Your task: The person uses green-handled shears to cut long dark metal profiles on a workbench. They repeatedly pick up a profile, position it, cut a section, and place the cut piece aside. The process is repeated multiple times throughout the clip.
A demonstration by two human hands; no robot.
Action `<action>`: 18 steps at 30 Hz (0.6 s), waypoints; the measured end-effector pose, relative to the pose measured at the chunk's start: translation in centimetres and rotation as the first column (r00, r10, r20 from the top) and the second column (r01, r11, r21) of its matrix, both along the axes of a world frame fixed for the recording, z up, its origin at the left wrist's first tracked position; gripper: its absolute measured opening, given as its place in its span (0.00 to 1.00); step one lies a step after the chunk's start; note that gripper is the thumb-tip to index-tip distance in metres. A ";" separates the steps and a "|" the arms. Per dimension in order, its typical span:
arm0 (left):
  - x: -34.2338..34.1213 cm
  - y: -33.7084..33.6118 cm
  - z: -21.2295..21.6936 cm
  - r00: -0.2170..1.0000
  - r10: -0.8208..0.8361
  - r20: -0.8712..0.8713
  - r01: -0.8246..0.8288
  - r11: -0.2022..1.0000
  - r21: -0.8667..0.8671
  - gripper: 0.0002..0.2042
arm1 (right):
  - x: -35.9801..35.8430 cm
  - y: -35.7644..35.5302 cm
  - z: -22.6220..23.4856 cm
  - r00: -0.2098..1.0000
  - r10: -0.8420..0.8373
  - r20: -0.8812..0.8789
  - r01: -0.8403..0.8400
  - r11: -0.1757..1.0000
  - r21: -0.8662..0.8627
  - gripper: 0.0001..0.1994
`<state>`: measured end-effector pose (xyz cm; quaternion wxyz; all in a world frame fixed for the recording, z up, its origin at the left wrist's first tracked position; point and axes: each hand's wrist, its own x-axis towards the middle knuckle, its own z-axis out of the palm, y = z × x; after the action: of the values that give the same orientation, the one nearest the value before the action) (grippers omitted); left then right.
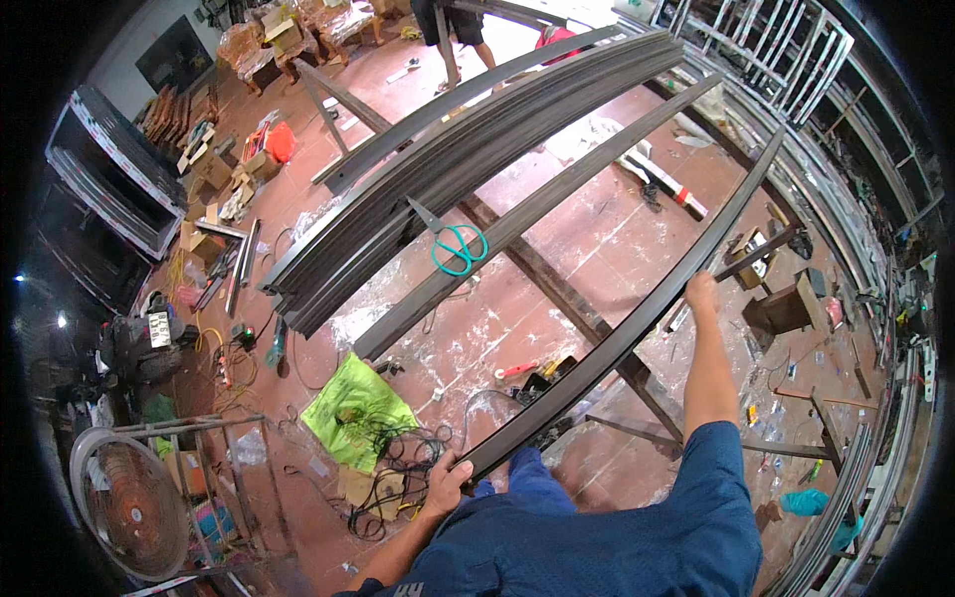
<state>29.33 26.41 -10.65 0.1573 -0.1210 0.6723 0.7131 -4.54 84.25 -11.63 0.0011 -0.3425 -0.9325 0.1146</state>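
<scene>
A long dark metal profile [607,358] runs from my waist up toward the far right. My left hand [448,484] is closed round its near end, thumb on top. Farther along, my right hand [702,295] grips the same profile from its right side; some of those fingers are hidden behind it. Beyond it and roughly parallel, a flat dark bar [557,204] rests across the supports. Scissors [445,235] with teal handles lie open-bladed near this bar and a bundle of dark profiles [487,134]. Neither hand touches the scissors.
Dark metal support beams [557,284] cross under the profiles. On the tiled floor are a lime-green cloth [350,403], tangled black cable [398,463] and a cardboard box [786,310]. A round fan [131,502] stands at lower left. Another person's legs [455,40] show at the back.
</scene>
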 end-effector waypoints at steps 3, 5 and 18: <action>0.0 0.2 1.3 0.994 0.012 0.113 -0.018 0.999 0.048 0.20 | 0.5 -1.9 1.3 0.997 -0.058 -0.056 0.058 0.998 0.008 0.20; 0.2 0.3 0.4 0.971 0.033 0.238 -0.068 0.988 0.141 0.21 | 2.7 -3.2 1.0 0.999 0.046 -0.022 -0.046 0.999 0.000 0.20; 0.3 1.1 0.7 0.991 0.034 0.126 -0.058 0.981 0.185 0.22 | 26.6 -32.0 6.5 0.967 0.244 -0.072 -0.251 0.872 -0.419 0.18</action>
<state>29.61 27.51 -9.94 0.1926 -0.1646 0.5879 0.7683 22.02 52.29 -5.11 -0.0802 -0.2113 -0.9211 0.3170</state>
